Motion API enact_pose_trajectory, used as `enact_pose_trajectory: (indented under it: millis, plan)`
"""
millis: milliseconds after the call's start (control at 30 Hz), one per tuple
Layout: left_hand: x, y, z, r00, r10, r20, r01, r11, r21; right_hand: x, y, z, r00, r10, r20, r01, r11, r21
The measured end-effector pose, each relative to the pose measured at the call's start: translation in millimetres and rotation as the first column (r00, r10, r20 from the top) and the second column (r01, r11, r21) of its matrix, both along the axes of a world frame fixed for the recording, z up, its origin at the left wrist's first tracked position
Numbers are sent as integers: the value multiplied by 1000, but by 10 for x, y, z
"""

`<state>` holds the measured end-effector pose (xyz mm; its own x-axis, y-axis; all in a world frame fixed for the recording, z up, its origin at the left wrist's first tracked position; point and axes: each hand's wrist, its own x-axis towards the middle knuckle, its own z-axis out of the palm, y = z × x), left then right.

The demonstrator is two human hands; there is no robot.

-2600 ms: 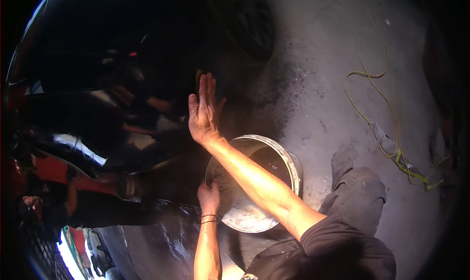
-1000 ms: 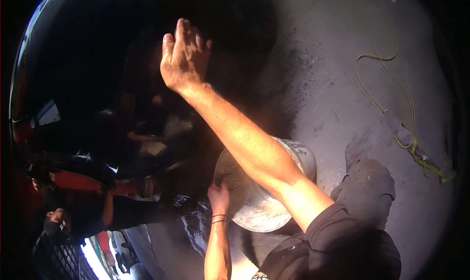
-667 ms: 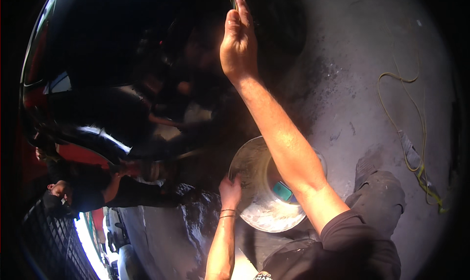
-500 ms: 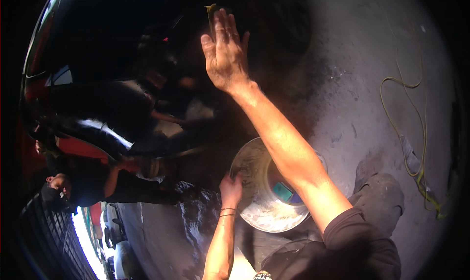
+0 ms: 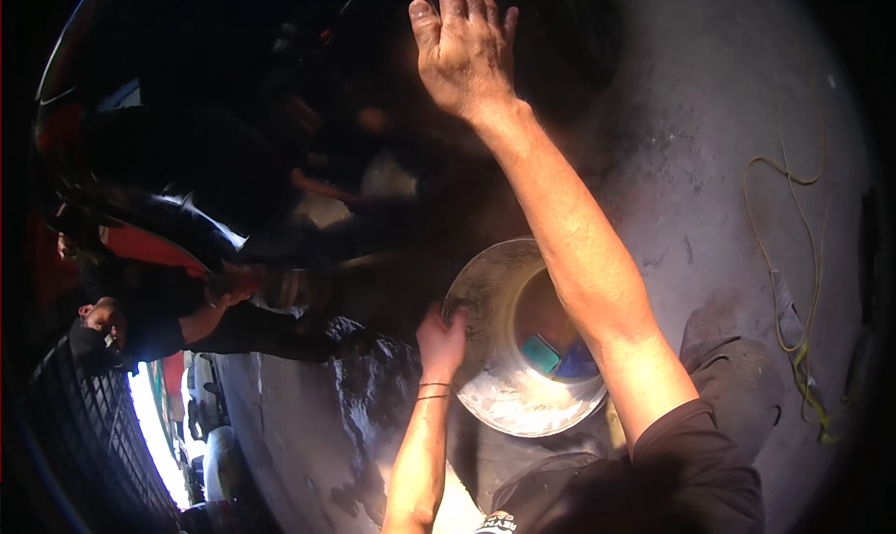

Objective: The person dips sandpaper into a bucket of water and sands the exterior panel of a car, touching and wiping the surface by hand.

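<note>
Over glossy black car bodywork (image 5: 233,147), the right hand (image 5: 467,63) has fingers apart; the left hand (image 5: 441,344) clamps a whitish round bucket (image 5: 499,405).

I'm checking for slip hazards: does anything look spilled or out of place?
Yes: a glistening, apparently wet patch lies on the floor left of the left hand, possibly spilled liquid, and a loose yellowish cord trails across the floor at right.

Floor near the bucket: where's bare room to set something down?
Bare grey floor lies between the right forearm and the yellow cord, beyond the knee. Crowded: the bucket, holding a green block and something blue, with the left hand on its rim.
</note>
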<state>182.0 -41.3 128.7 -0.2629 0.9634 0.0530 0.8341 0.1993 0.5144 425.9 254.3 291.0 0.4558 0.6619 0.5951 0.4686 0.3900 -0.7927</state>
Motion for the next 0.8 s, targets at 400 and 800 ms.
enact_pose_trajectory:
  millis: [400, 800]
  plan:
    - [1233, -1019, 1185, -207, -286, 936, 834, 449, 322, 714, -296, -576, 775, 90, -625, -145, 989, -37]
    - [1260, -1051, 1329, 137, -419, 897, 773, 612, 168, 337, -108, -64, 927, 217, -307, -129, 951, 282]
